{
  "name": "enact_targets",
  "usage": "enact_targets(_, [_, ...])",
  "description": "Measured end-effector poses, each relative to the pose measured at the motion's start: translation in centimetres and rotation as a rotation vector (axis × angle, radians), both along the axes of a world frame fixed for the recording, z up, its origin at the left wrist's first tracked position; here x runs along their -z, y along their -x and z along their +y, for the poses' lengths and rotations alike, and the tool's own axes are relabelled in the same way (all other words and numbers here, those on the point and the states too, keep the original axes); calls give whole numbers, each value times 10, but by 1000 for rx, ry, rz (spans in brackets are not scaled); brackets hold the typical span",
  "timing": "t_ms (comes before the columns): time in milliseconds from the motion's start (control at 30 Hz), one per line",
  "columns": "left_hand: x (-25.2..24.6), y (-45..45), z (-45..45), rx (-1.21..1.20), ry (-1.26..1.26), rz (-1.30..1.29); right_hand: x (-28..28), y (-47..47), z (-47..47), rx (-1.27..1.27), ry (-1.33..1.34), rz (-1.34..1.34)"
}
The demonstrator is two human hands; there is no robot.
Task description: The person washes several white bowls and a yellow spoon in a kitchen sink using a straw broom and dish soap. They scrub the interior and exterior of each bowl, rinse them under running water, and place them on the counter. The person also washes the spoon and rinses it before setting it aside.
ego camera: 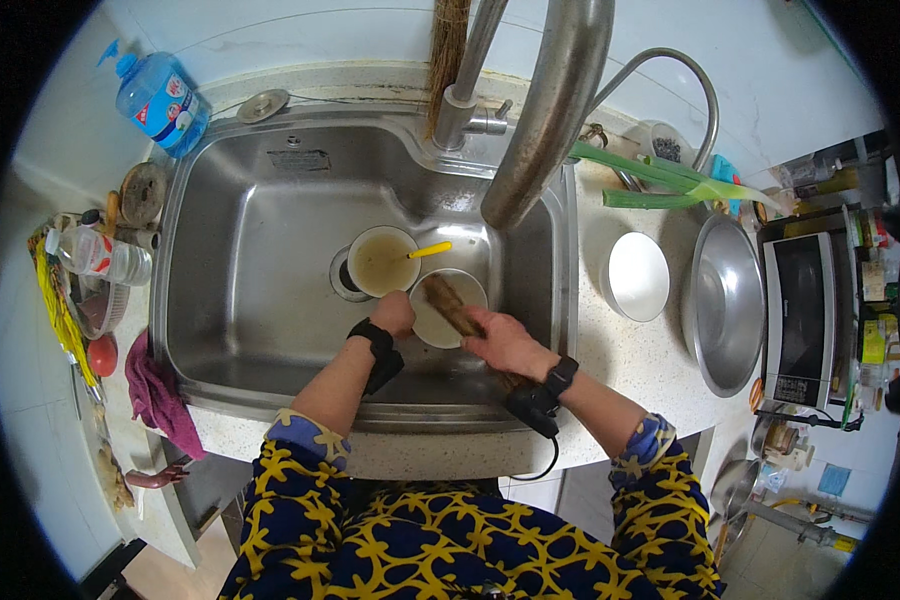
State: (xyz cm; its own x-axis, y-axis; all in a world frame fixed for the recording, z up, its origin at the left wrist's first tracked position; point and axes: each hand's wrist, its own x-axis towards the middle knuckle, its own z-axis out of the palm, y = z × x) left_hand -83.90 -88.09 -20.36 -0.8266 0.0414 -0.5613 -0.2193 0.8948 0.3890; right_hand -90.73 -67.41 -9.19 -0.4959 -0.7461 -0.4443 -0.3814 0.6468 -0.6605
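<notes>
My right hand (501,341) is closed around a brown brush (450,300), probably of plant fibre, whose end lies in a white bowl (429,334) in the steel sink. At that bowl's left rim is my left hand (394,313), its fingers curled; whether they grip the rim is hard to see. Just behind it, a second bowl (381,262) holds cloudy tan liquid and a spoon with a yellow handle (431,250). This bowl stands partly over the drain (351,277).
The faucet spout (529,172) arches above the sink's right rear. Right of the sink are an empty white bowl (637,277), a metal basin (727,307) and green onions (660,184). On the left stand a blue soap bottle (163,105), a plastic bottle (105,259) and a purple cloth (154,397).
</notes>
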Motion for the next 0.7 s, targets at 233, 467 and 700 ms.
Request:
enact_targets(233, [10, 1, -14, -444, -600, -114, -32, -6, 16, -471, -347, 465])
enact_targets(467, [-26, 15, 3, -738, -426, -218, -61, -8, 33, -367, -295, 718])
enact_targets(700, [5, 21, 9, -395, -106, -151, -70, -18, 48, -250, -252, 733])
